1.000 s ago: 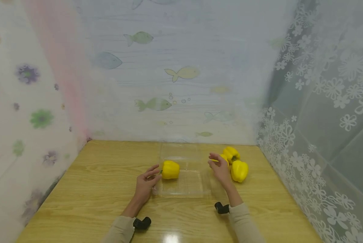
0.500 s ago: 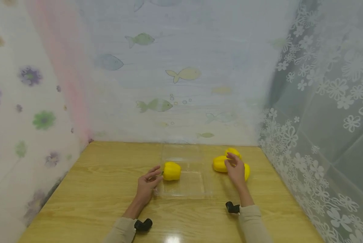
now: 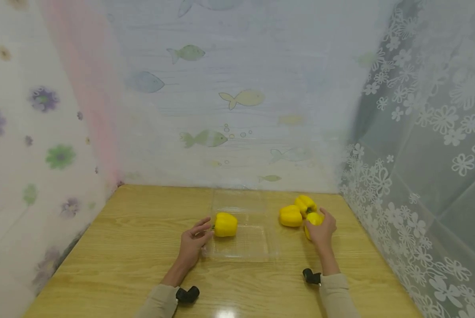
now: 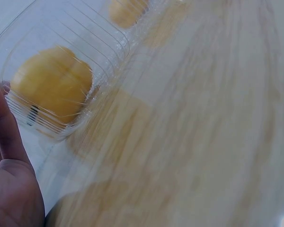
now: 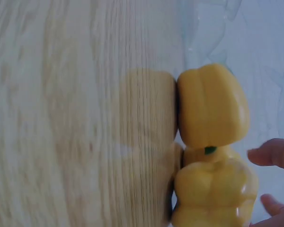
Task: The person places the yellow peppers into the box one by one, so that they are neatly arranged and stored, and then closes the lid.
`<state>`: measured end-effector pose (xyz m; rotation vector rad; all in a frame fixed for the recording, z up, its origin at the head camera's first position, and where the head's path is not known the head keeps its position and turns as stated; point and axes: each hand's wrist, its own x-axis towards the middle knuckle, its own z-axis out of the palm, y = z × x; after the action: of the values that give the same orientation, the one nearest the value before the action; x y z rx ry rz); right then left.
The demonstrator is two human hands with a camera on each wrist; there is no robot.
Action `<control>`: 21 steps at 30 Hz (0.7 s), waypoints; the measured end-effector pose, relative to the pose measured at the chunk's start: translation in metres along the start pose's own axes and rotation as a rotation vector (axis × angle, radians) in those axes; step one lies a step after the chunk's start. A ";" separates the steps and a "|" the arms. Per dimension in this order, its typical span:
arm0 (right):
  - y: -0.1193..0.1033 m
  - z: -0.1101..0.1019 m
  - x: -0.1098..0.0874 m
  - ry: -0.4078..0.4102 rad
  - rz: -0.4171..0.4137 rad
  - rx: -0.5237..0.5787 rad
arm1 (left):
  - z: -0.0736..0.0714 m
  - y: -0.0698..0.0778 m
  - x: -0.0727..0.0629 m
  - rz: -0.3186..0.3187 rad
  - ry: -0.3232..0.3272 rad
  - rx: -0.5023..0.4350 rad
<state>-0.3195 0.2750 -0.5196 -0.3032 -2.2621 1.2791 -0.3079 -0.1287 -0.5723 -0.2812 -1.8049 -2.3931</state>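
Observation:
In the head view a clear plastic container (image 3: 243, 254) with its lid folded back stands mid-table. A yellow bell pepper (image 3: 226, 225) lies on its side in its left part, stem toward my left hand (image 3: 191, 243). That hand holds the container's left edge; the left wrist view shows its fingers at the ribbed wall (image 4: 75, 19). My right hand (image 3: 322, 229) is over the front-right yellow bell pepper (image 3: 314, 217), thumb and fingers spread around it. A small gap shows between its fingertips (image 5: 259, 156) and that bell pepper (image 5: 215, 196) in the right wrist view.
Two more yellow bell peppers lie close by, the left bell pepper (image 3: 291, 216) and the rear bell pepper (image 3: 305, 204), right of the container. The wooden table (image 3: 142, 221) ends at a fish-print curtain (image 3: 237, 145). A floral curtain (image 3: 412, 176) borders the right.
My right hand has moved right from beside the left pepper, passing over the group to the front-right pepper. The left hand has stayed at the container's edge.

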 end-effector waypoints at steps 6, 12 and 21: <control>0.011 -0.014 -0.001 -0.173 0.103 -0.037 | 0.000 0.000 0.000 -0.005 -0.002 0.008; 0.019 -0.031 0.003 -0.305 0.076 -0.085 | 0.000 0.000 0.000 -0.001 -0.012 0.001; 0.029 -0.053 0.003 -0.418 0.137 -0.045 | 0.000 0.000 -0.001 0.008 -0.012 0.028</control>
<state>-0.2955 0.3303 -0.5211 -0.2259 -2.6612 1.4743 -0.3068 -0.1291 -0.5726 -0.2998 -1.8367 -2.3638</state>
